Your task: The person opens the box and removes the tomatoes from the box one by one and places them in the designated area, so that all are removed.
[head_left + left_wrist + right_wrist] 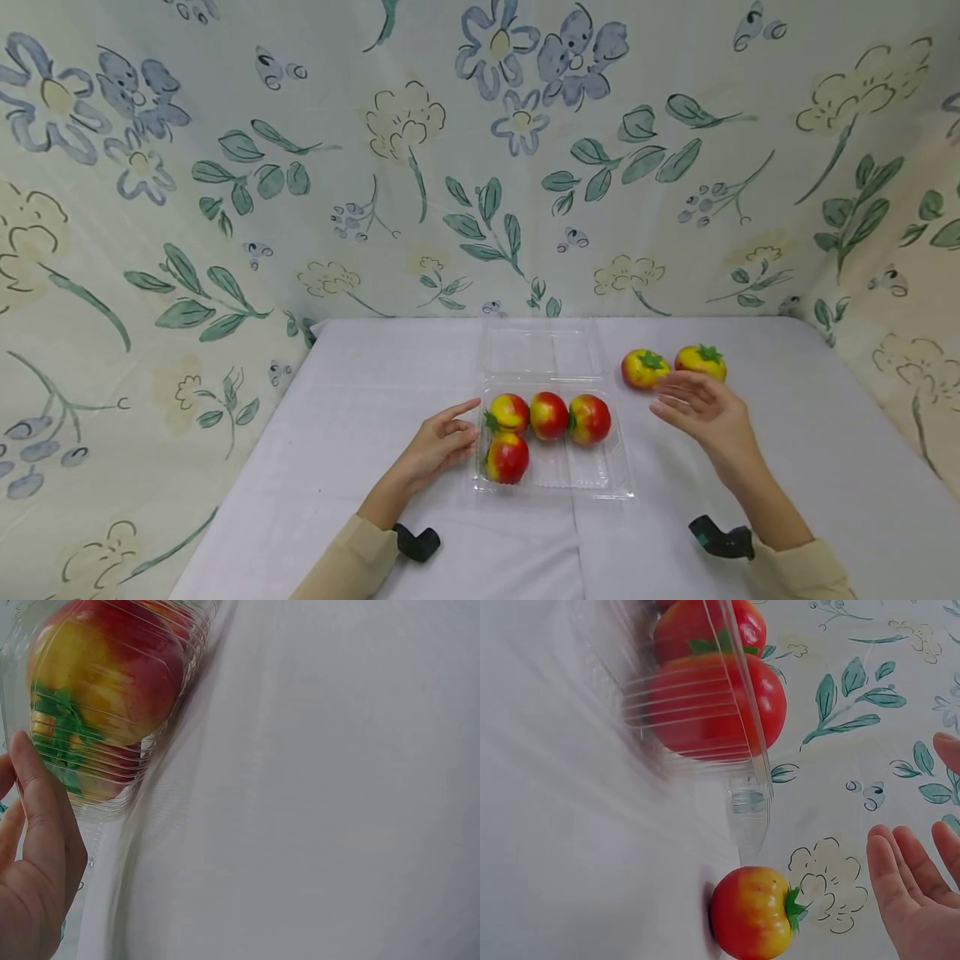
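Note:
A clear plastic clamshell box (pixel 555 479) lies with its lid (pixel 540 348) folded back, away from the person. Several red-and-yellow tomato-like fruits with green leafy tops sit inside: three along the back row, and one fruit (pixel 507 458) at the front left. At the box's left rim, my left hand (pixel 435 446) touches with thumb and finger, the fingers fairly straight. To the box's right, my right hand (pixel 708 421) hovers with fingers spread loosely, holding nothing. Just beyond it are two more fruits, one at left (pixel 643 369) and another (pixel 701 360) partly behind the fingers.
A white cloth covers the table (pixel 360 375). Floral fabric (pixel 480 167) hangs behind it and along both sides. Dark devices are strapped at the left wrist (pixel 417 542) and right wrist (pixel 722 540).

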Available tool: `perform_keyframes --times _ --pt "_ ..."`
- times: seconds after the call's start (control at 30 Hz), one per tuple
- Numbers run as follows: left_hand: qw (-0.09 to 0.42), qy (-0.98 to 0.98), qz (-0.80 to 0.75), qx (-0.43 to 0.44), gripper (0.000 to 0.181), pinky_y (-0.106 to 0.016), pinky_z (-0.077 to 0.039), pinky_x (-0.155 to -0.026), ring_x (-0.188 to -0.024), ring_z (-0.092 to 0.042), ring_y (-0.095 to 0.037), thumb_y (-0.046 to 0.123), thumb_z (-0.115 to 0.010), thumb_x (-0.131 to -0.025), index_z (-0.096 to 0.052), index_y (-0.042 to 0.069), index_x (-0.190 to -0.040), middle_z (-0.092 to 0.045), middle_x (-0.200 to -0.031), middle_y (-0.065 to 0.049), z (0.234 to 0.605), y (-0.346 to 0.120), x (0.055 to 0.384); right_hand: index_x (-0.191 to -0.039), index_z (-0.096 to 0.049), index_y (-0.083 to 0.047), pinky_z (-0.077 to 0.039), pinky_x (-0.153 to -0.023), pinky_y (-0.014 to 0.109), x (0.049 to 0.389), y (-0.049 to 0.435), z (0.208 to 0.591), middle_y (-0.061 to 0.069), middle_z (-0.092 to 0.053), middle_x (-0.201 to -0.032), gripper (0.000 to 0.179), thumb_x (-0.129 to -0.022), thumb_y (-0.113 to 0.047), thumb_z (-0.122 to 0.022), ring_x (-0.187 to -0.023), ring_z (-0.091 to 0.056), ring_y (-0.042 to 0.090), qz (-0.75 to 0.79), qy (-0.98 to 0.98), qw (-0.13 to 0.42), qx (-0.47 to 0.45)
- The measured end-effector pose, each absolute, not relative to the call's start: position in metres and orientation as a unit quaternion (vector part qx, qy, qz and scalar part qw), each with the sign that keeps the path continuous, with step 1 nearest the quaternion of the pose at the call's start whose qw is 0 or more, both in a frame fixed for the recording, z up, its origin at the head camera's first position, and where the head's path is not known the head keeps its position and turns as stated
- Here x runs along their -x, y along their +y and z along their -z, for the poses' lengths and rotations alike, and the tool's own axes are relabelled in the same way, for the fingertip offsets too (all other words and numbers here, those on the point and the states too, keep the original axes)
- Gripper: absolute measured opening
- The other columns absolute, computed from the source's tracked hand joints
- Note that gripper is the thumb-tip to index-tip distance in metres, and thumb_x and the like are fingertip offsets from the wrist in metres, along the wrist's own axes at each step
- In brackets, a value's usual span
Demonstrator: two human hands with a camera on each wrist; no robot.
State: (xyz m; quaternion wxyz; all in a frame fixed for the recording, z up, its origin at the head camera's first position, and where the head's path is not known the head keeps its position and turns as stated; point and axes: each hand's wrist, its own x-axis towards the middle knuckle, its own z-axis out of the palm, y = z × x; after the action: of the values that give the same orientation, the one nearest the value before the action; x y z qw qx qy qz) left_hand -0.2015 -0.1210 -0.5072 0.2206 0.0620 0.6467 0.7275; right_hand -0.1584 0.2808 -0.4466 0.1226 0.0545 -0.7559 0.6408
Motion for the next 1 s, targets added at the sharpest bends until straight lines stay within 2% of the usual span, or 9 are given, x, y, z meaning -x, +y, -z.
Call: perform_keyframes --times 0.2,0.4,0.63,0.73,0.9,1.0 --pt "0.221 0.648 -0.726 -0.061 0.056 -0.024 -0.057 -0.08 -0.078 -0.064 -0.015 0.01 -0.066 -0.097 -0.047 0.01 -0.149 -0.06 -0.101 -0.011 0.507 -0.12 0.202 -0.132 -0.051 0.005 -0.054 -0.082 0.019 0.155 0.269 0.443 0.007 -0.063 -0.121 0.051 -0.089 -0.007 -0.076 -0.104 -0.065 0.008 -0.622 -0.773 0.111 -0.058" --pt "0.222 0.646 -0.728 -0.063 0.056 -0.024 -0.057 -0.08 -0.079 -0.064 -0.016 0.01 -0.066 -0.097 -0.046 0.01 -0.15 -0.06 -0.101 -0.011 0.506 -0.12 0.203 -0.13 -0.053 0.005 -0.054 -0.084 0.02 0.152 0.259 0.44 0.012 -0.064 -0.123 0.048 -0.089 -0.006 -0.076 -0.107 -0.065 0.009 -0.625 -0.771 0.098 -0.075" --pt "0.224 0.643 -0.73 -0.059 0.057 -0.024 -0.057 -0.079 -0.078 -0.064 -0.015 0.009 -0.066 -0.097 -0.045 0.009 -0.15 -0.06 -0.101 -0.011 0.507 -0.121 0.203 -0.131 -0.053 0.007 -0.053 -0.088 0.021 0.151 0.243 0.442 0.005 -0.065 -0.123 0.05 -0.087 -0.001 -0.076 -0.11 -0.064 0.012 -0.631 -0.764 0.083 -0.111" --pt "0.224 0.643 -0.73 -0.059 0.057 -0.024 -0.057 -0.079 -0.077 -0.064 -0.015 0.01 -0.066 -0.097 -0.045 0.009 -0.15 -0.06 -0.101 -0.011 0.507 -0.122 0.203 -0.13 -0.053 0.006 -0.053 -0.089 0.022 0.151 0.234 0.443 0.01 -0.064 -0.124 0.05 -0.086 0.0 -0.077 -0.111 -0.064 0.015 -0.631 -0.763 0.076 -0.12" --pt "0.224 0.644 -0.729 -0.06 0.057 -0.024 -0.057 -0.079 -0.078 -0.064 -0.016 0.01 -0.066 -0.097 -0.045 0.009 -0.15 -0.06 -0.102 -0.011 0.508 -0.122 0.203 -0.128 -0.055 0.005 -0.052 -0.092 0.026 0.151 0.222 0.445 0.028 -0.058 -0.127 0.05 -0.085 -0.001 -0.078 -0.112 -0.063 0.02 -0.638 -0.757 0.059 -0.129" --pt "0.225 0.645 -0.728 -0.062 0.057 -0.024 -0.057 -0.079 -0.079 -0.064 -0.016 0.01 -0.066 -0.097 -0.045 0.009 -0.15 -0.06 -0.102 -0.011 0.508 -0.122 0.203 -0.127 -0.056 0.004 -0.052 -0.093 0.025 0.15 0.217 0.446 0.029 -0.058 -0.127 0.049 -0.084 -0.002 -0.079 -0.112 -0.063 0.025 -0.639 -0.757 0.049 -0.13"
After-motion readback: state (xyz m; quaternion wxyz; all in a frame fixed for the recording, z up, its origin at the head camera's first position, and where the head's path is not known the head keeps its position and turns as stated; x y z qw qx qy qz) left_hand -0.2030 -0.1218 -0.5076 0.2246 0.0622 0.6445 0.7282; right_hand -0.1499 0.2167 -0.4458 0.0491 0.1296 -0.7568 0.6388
